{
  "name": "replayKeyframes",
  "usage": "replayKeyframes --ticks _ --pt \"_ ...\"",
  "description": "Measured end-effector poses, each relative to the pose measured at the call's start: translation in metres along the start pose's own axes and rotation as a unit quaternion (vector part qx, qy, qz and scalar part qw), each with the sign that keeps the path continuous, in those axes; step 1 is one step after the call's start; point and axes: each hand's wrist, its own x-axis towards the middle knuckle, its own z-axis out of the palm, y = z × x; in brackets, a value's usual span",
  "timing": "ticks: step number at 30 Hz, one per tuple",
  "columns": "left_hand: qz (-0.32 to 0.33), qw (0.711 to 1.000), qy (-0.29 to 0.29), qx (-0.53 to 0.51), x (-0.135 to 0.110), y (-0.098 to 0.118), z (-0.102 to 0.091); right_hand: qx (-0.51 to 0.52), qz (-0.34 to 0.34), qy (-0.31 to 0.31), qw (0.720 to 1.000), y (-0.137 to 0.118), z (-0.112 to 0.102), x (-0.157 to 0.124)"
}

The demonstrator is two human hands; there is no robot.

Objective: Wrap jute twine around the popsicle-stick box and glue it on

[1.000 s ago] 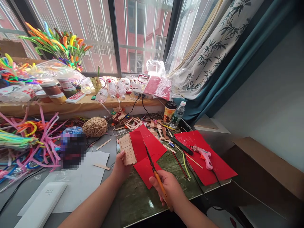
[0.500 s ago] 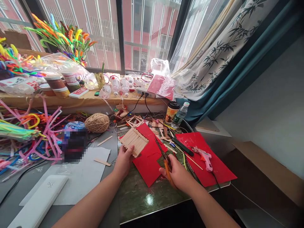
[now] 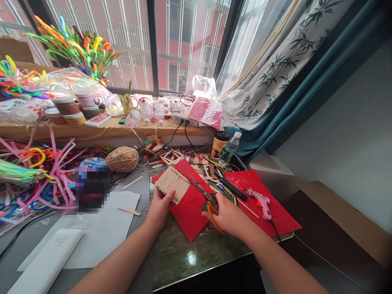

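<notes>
A square panel of wooden craft sticks (image 3: 172,183) is pinched along its lower edge by my left hand (image 3: 161,206), thumb on top. My right hand (image 3: 225,214) is closed around the orange handles of a pair of scissors (image 3: 200,188). Their blades point up and left, close to the panel's right side; whether they touch it I cannot tell. Under both lies a red sheet (image 3: 190,220) with an angular outline, partly covered by the panel and scissors.
On the right, a pink glue gun (image 3: 260,203) rests on another red sheet (image 3: 283,222). A coffee cup (image 3: 219,143) and water bottle (image 3: 231,149) stand behind. Leftward are a twine ball (image 3: 121,159), loose craft sticks (image 3: 129,210), white paper (image 3: 107,232) and a power bank (image 3: 50,261).
The scissors have turned so their blades lean further left, nearer the panel. My left hand still holds the panel, which is slightly lower. The whole view has shifted a little.
</notes>
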Motion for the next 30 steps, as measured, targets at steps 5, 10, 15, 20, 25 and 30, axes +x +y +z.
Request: replayKeyframes --ticks 5,10,15,20,25,30 --pt "0.007 0.999 0.007 0.037 -0.0036 0.0011 0.0017 -0.003 -0.015 0.022 1.000 -0.0015 0.0012 -0.0010" --pt "0.001 0.999 0.002 0.034 -0.0062 0.0016 0.0046 -0.007 -0.009 0.028 1.000 -0.0017 0.0066 -0.0016" --pt "-0.005 1.000 -0.013 0.001 -0.0047 0.0016 0.0043 -0.027 -0.023 0.048 0.998 -0.0033 0.0080 0.0006" --pt "-0.008 1.000 -0.025 -0.014 -0.0030 0.0011 0.0024 -0.083 -0.051 0.089 0.991 -0.0042 0.0051 0.0007" --pt "-0.010 0.999 -0.033 -0.006 -0.0030 0.0013 0.0020 -0.125 -0.066 0.112 0.984 -0.0058 0.0047 -0.0002" --pt "-0.016 0.999 -0.033 -0.006 -0.0042 0.0033 0.0030 -0.144 -0.059 0.115 0.981 -0.0028 0.0071 0.0007"
